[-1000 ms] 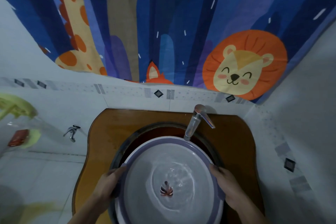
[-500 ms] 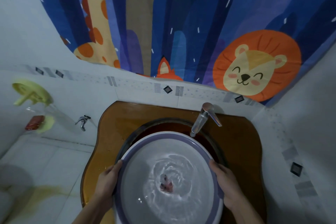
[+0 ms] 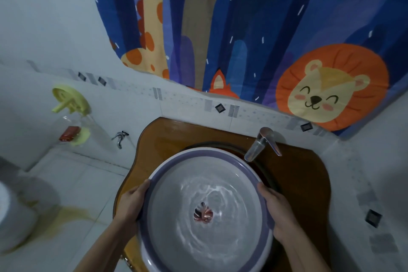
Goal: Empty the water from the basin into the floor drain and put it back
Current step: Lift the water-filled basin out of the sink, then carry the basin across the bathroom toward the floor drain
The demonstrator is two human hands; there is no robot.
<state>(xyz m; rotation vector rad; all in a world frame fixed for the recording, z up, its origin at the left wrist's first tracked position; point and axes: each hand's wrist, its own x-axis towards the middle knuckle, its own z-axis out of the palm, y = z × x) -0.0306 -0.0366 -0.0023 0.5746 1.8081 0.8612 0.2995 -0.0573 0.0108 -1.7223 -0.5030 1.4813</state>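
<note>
A round white basin (image 3: 167, 161) with a purple rim holds rippling water, with a red leaf print on its bottom. It is over the dark round sink (image 3: 262, 168) set in a brown wooden counter (image 3: 304, 179). My left hand (image 3: 130, 203) grips the basin's left rim and my right hand (image 3: 276, 210) grips its right rim. The basin seems raised off the sink. No floor drain is visible.
A chrome tap (image 3: 258, 143) juts over the sink's back right, close to the basin rim. A small wall tap (image 3: 120, 138) and a yellow holder (image 3: 70, 99) are on the left wall. White tiled floor (image 3: 72, 194) with a yellow stain lies left. A cartoon curtain (image 3: 242, 28) hangs behind.
The basin has come up off the sink and shifted slightly toward me, both hands still on its rim; the water swirls. The view has turned left, showing more floor.
</note>
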